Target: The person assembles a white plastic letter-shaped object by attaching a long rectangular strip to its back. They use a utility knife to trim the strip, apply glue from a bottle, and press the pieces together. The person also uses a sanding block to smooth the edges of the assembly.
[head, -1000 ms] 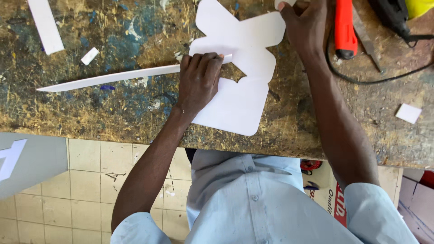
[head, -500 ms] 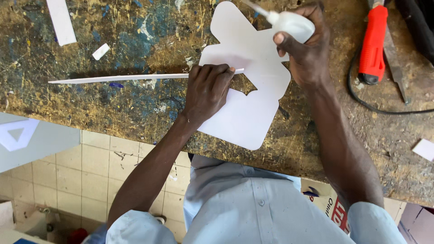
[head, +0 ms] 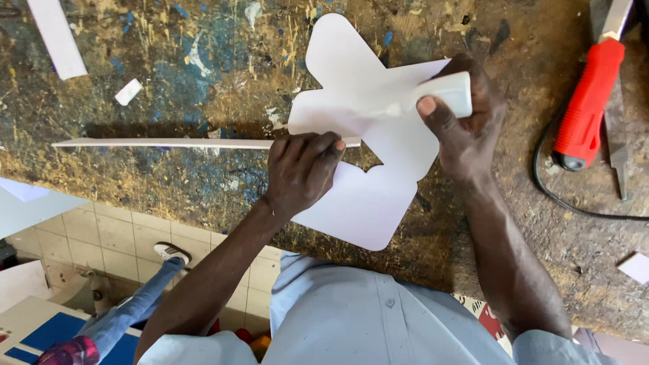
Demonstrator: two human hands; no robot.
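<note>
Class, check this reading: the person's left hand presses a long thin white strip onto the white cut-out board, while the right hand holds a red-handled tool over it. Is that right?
Not quite. The right hand holds a small white bottle, not the red-handled tool, which lies untouched on the workbench to the right. The head view shows it. The left hand does press the thin white strip onto the white cut-out board.

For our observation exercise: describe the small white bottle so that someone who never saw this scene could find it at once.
Start at the paint-stained wooden workbench, then find the large white cut-out sheet at its middle. Over the sheet's upper right part, the right hand has its grip around a small white squeeze bottle; unlike the flat white scraps nearby, it is rounded, its nozzle touching the sheet.
</note>
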